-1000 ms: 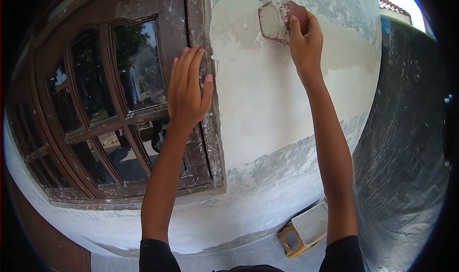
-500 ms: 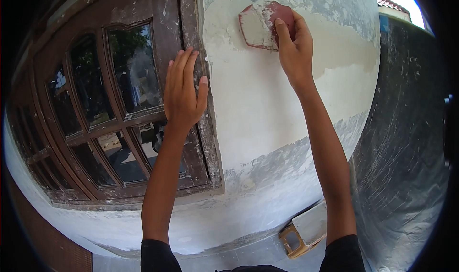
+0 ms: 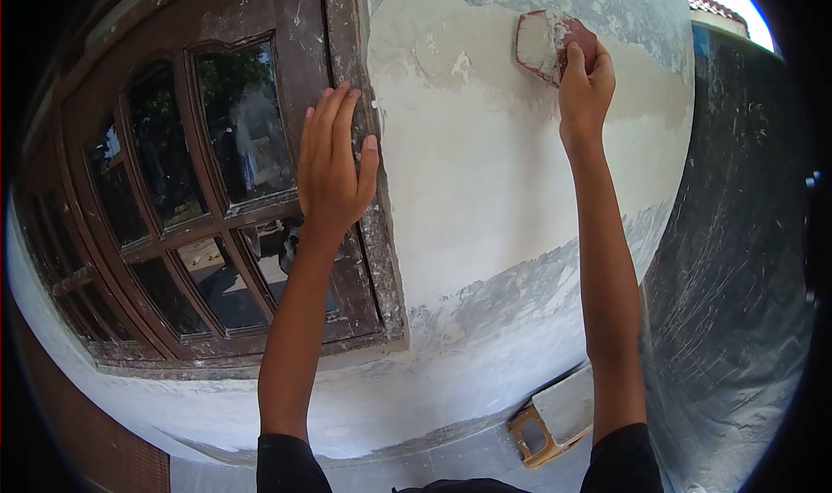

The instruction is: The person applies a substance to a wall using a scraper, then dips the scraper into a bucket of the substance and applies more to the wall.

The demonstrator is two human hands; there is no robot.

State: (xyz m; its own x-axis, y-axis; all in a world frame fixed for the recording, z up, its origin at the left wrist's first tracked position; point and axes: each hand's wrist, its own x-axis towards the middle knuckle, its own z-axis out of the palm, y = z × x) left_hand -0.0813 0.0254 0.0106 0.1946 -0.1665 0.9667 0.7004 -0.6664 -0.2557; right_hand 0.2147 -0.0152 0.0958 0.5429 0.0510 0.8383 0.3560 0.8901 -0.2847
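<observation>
My right hand (image 3: 589,94) pinches a red putty spreader (image 3: 578,35), thumb on its near side. Pale putty is smeared over the spreader's left half, and the blade is against or very close to the white wall (image 3: 485,164). A band of damp, cream-coloured putty (image 3: 468,42) runs across the upper wall, to the left of the spreader. My left hand (image 3: 334,159) lies flat with fingers stretched on the edge of the brown wooden window frame (image 3: 351,51), holding nothing.
Glass panes (image 3: 247,120) fill the window at left. Below, by the wall's foot, stands a tan object with a cut-out (image 3: 533,437) and a grey, putty-stained top (image 3: 565,406). Dark plastic sheeting (image 3: 737,233) hangs at right.
My right hand has slid the spreader to the right and slightly down along the wall, uncovering a putty patch with a rough ridge. My left hand stays on the window frame.
</observation>
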